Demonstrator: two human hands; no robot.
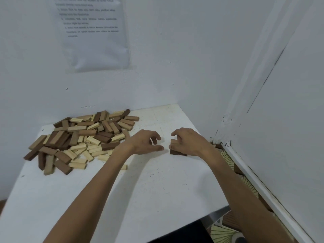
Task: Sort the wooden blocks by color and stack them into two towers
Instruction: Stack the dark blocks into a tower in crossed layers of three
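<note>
A loose pile of wooden blocks, dark brown, mid brown and pale cream mixed, covers the left back part of the white table. A small low stack of brown blocks stands near the table's right edge. My right hand is curled over this stack, fingers on its top block and thumb at its left side. My left hand hovers just left of the stack with fingers and thumb spread in a loose curve, holding nothing.
White walls close in behind the table and to the right. A printed sheet hangs on the back wall. The table's right edge drops to a patterned floor along a white skirting.
</note>
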